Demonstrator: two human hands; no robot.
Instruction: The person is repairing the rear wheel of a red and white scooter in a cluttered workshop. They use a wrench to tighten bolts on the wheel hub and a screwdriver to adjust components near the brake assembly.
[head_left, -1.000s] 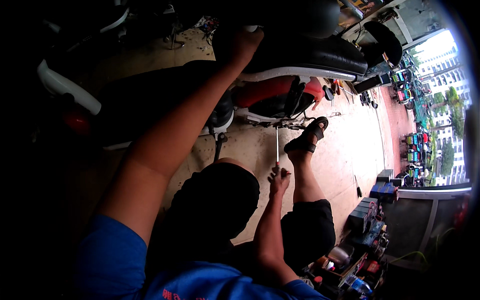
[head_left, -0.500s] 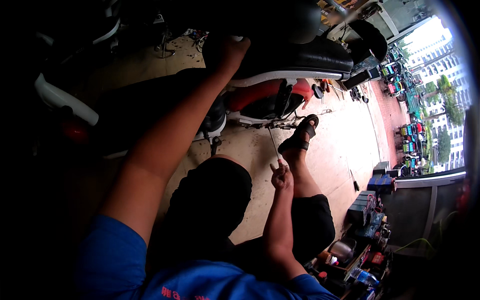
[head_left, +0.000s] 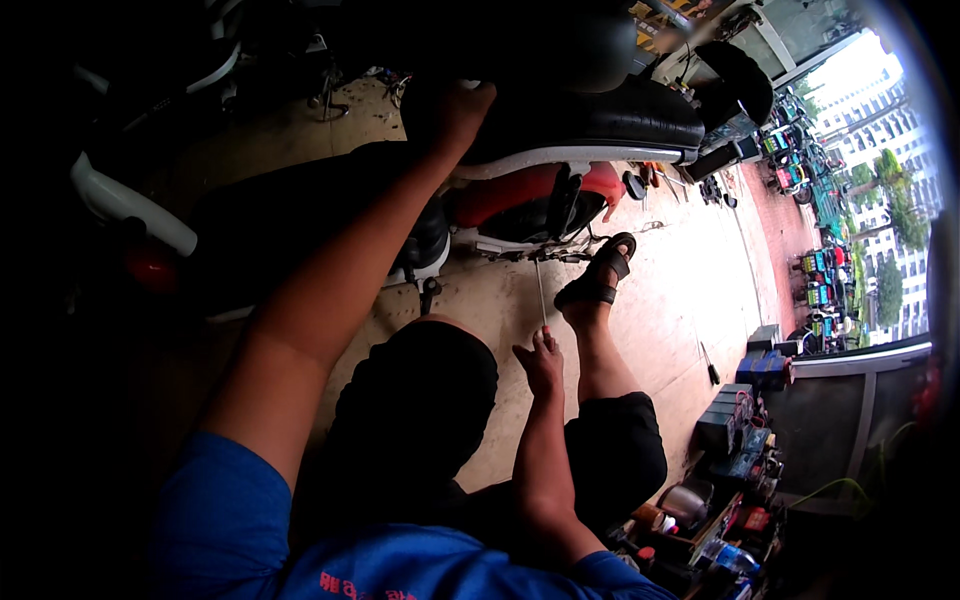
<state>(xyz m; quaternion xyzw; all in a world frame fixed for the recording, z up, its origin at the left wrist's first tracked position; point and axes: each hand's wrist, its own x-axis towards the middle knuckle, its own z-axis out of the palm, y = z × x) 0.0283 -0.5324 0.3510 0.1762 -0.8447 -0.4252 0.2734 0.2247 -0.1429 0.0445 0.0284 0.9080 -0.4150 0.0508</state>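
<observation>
A dark scooter with a red rear body (head_left: 490,200) and a pale side rail (head_left: 560,154) is in front of me. My right hand (head_left: 542,362) is closed on the red handle of a long screwdriver (head_left: 541,295). The thin metal shaft runs away from me, and its tip reaches the scooter's lower edge. Stretched far forward, my left hand (head_left: 470,108) is closed beside the black seat (head_left: 630,118). Its fingers are partly in shadow, and what they grip is too dark to make out. A pale spot shows at its far side.
My sandalled foot (head_left: 603,275) stands right of the screwdriver. Another screwdriver (head_left: 710,365) lies on the pale floor. Batteries (head_left: 722,415) and a crowded box of bottles and parts (head_left: 715,530) line the right side. Loose tools (head_left: 660,175) lie beyond the scooter. Dark vehicles stand at left.
My right hand has shifted left and slightly toward me, with the screwdriver's handle now showing red. The shaft stands more upright in the view. My left hand has hardly moved.
</observation>
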